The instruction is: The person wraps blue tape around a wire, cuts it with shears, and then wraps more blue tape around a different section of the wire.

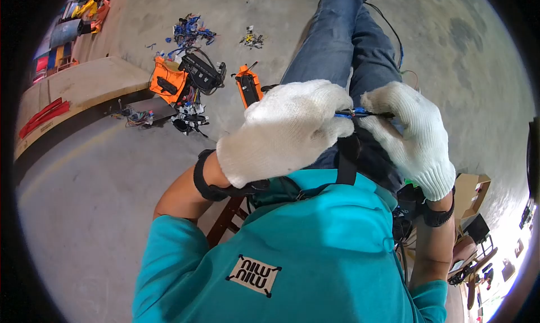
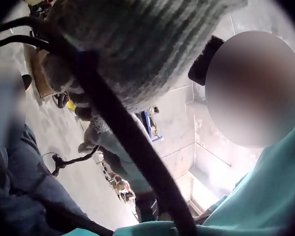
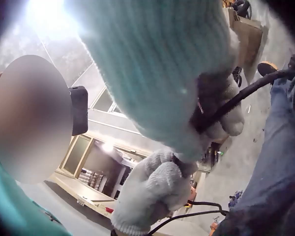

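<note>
Past my teal shirt (image 1: pixel 326 238), my gloved left hand (image 1: pixel 287 126) and right hand (image 1: pixel 415 129) both pinch a blue-and-black cable (image 1: pixel 354 113) above my jeans (image 1: pixel 325 47), with an orange-and-black case (image 1: pixel 248 87) beyond and a blue pile (image 1: pixel 190 30) farther across the floor (image 1: pixel 270 11).

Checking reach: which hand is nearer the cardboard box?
Right. In the head view, the right hand is up-left of the cardboard box; the left hand is farther left.

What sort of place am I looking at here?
Probably a workshop, perhaps one where electrical gear is taken apart. A heap of small blue parts and an orange-and-black casing lie on the bare grey floor, near a pale bench.
</note>
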### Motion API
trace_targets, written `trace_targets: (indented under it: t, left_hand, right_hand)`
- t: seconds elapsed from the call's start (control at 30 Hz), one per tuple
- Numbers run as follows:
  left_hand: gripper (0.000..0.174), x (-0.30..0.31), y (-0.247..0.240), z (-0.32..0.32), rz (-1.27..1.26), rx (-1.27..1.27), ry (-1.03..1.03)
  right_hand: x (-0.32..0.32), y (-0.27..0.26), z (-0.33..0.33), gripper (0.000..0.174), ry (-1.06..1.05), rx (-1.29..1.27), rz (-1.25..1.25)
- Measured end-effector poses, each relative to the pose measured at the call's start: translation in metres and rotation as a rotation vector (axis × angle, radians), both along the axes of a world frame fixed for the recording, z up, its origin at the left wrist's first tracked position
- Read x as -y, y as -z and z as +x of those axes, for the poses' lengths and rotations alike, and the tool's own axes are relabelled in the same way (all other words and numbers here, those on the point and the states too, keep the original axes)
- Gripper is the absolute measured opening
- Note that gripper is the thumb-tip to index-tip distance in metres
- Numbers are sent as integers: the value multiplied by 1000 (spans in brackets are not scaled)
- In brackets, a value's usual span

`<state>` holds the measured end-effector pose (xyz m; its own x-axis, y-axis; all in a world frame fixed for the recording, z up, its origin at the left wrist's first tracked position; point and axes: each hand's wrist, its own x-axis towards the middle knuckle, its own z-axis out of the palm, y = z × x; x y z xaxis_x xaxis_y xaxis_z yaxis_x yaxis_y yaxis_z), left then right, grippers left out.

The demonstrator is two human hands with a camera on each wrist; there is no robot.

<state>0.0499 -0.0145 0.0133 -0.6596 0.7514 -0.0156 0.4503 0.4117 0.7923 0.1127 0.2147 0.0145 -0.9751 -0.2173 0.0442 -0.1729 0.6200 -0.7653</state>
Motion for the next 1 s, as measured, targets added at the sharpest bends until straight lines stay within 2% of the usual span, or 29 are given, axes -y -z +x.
trace_targets:
  t: [0.13, 0.4, 0.53, 0.6, 0.8, 1.0]
  left_hand:
    - [24, 0, -6, 0, -34, -40, 10]
    - [22, 0, -13, -2, -100, -18, 79]
    - [19, -1, -12, -3, -77, -51, 81]
    - [15, -3, -13, -2, -108, -58, 75]
    - [13, -5, -14, -1, -77, -178, 54]
    - [15, -4, -6, 1, -5, -210, 8]
  right_hand:
    - [-3, 2, 1, 25, -22, -27, -4]
    - [-1, -3, 5, 29, -13, 111, -59]
    - [4, -4, 2, 34, -32, 44, -44]
    - [6, -6, 1, 36, -114, -69, 128]
    - [13, -6, 5, 34, -87, -160, 387]
    - [15, -2, 8, 35, -55, -208, 363]
